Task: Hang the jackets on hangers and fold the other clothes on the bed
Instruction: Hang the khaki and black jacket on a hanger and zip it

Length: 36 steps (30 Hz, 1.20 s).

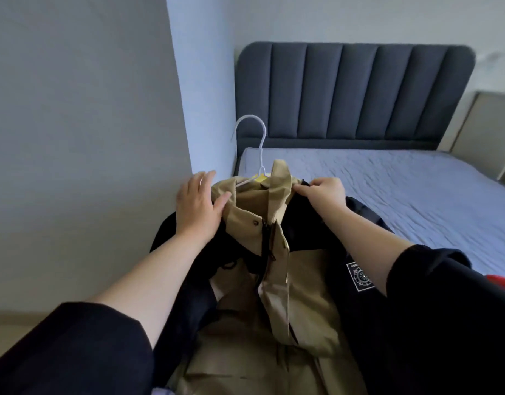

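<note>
Hands are up at the collar: the tan-and-black jacket (274, 280) hangs in front of the person, beside the bed's blue-grey sheet (388, 181). The white wire hanger (262, 145) pokes its hook up out of the neck. The left hand (197, 206) lies flat, fingers straight, against the left shoulder, while the right hand (325, 192) pinches the fabric at the right shoulder. Behind stands a dark grey padded headboard (356, 89), with a red cloth (502, 283) at the right edge.

Matt cloth jacket (302, 283), glossy white hanger (255, 132), ribbed fabric headboard (356, 92).
</note>
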Tool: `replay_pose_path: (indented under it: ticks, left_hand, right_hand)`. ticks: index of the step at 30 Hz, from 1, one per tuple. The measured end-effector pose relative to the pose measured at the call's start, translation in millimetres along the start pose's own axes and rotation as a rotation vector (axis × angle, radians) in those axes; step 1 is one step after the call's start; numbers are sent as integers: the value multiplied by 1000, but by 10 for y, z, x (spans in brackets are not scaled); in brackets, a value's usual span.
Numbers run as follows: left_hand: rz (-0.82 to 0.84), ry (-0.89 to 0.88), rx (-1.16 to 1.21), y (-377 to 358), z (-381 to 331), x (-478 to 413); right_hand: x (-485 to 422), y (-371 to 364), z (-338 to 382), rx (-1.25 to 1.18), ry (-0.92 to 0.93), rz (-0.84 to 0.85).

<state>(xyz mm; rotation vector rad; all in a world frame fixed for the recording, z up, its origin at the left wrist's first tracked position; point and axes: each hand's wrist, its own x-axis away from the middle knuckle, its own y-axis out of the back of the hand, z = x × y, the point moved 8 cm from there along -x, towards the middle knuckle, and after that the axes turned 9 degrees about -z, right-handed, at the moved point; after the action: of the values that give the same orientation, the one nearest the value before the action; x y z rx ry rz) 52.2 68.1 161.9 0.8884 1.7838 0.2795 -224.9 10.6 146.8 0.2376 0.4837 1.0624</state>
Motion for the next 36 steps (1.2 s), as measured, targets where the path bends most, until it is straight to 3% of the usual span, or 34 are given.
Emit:
replay_pose_path:
  ticks: [4, 8, 15, 23, 30, 36]
  left_hand:
    - [231, 72, 87, 474, -34, -270]
    - [207, 25, -79, 1312, -65, -578]
    - [-59, 52, -241, 2986, -129, -1039]
    - [-507, 88, -470, 4814, -281, -1262]
    - [-611, 203, -667, 5390, 70, -1246]
    - [-657, 155, -656, 5547, 186, -1150]
  right_hand:
    - [252, 196, 668, -96, 81, -35]
    - [528, 365, 1458, -182, 196, -99]
    - [1026, 507, 3048, -368, 435, -134]
    - [1551, 504, 4628, -533, 666, -134]
    - [1941, -6, 5143, -443, 750, 65]
    - [2101, -238, 5262, -570, 595, 306]
